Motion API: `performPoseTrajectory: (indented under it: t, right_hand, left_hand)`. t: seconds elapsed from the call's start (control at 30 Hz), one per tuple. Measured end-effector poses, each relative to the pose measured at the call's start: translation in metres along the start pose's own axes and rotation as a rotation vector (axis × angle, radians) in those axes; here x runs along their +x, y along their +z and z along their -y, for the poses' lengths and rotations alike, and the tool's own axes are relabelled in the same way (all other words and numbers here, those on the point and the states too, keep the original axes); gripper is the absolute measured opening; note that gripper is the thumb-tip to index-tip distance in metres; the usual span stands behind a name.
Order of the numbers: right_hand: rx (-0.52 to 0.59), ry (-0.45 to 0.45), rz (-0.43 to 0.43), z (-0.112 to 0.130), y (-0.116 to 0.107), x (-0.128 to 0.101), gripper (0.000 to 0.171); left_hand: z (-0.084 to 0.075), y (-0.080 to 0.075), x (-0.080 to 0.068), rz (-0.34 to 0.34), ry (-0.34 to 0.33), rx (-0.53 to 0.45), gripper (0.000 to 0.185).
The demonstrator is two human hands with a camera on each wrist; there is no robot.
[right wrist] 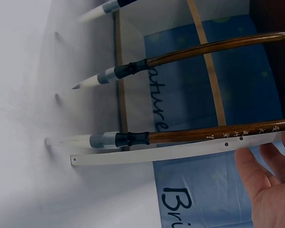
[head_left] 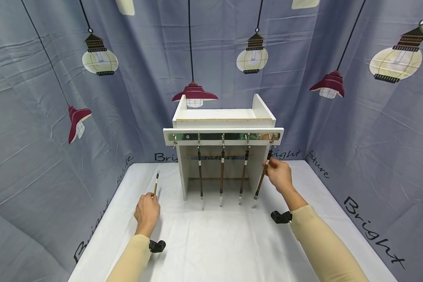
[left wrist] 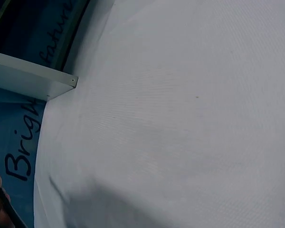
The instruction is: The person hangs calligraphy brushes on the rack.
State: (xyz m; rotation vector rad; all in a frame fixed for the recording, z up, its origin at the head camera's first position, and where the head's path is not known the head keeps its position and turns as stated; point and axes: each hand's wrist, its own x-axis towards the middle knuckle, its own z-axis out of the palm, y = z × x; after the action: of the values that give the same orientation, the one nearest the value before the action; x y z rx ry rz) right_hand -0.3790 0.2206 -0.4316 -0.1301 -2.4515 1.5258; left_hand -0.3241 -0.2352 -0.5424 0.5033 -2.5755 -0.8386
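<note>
My left hand (head_left: 148, 211) holds a thin brush (head_left: 156, 184) upright over the left of the white table; its hanging loop points up and the lower end is hidden by the hand. In the left wrist view, only fingertips and part of a dark stick show at the lower left corner. My right hand (head_left: 281, 174) pinches the upper handle of the rightmost writing brush (right wrist: 190, 135), which hangs tip down from a hook. Its other fingers (right wrist: 249, 171) lie by the rack's side panel (right wrist: 114, 158); the pinching fingertips are outside the right wrist view.
A white rack (head_left: 223, 124) stands at the back of the table (head_left: 211, 243). From its hook rail (head_left: 211, 142) hang several more writing brushes, among them the middle brush (head_left: 222, 172); the leftmost hook (head_left: 174, 141) carries none. A printed curtain (head_left: 155, 78) surrounds the table.
</note>
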Motion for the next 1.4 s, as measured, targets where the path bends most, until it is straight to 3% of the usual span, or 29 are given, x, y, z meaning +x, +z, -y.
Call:
performPoseTrajectory:
  t: [1.03,1.4]
  right_hand:
    - [-0.008,0.008,0.003,0.0,0.001,0.0,0.043]
    - [0.012,0.019,0.02,0.0,0.001,0.002,0.046]
  left_hand:
    - [-0.032,-0.023,-0.001,-0.12,0.094,-0.106,0.029]
    - [-0.048,-0.033,-0.006,-0.129,0.121,-0.118,0.027]
